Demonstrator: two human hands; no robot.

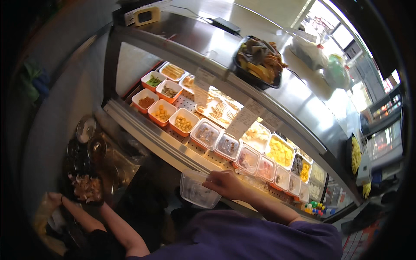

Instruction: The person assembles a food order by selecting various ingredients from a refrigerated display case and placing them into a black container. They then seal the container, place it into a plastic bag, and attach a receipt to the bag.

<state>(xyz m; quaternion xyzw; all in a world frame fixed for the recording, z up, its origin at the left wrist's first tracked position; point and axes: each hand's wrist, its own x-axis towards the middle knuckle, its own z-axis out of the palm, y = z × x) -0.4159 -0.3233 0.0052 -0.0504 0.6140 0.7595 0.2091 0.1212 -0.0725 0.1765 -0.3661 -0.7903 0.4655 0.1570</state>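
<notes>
My right hand (221,184) grips the rim of a clear plastic container (197,186), a shallow see-through tub tilted in front of the counter's edge. Nothing shows inside it. From the lower left, my left forearm (125,229) reaches up to a dark bowl (71,190). Brownish pieces that look like meat (88,187) lie in the bowl. The fingers of my left hand are lost in shadow beside or under it. Close by on the left, another person's hand (54,199) with a dark band at the wrist is near the bowl.
Inside a lit display counter (143,141) stand rows of orange-and-white food tubs (162,115), several lidded. On its steel top (190,34) sit a black tray of dark food (260,63) and plastic bags (310,52). Round metal lids or pots (86,129) are at left.
</notes>
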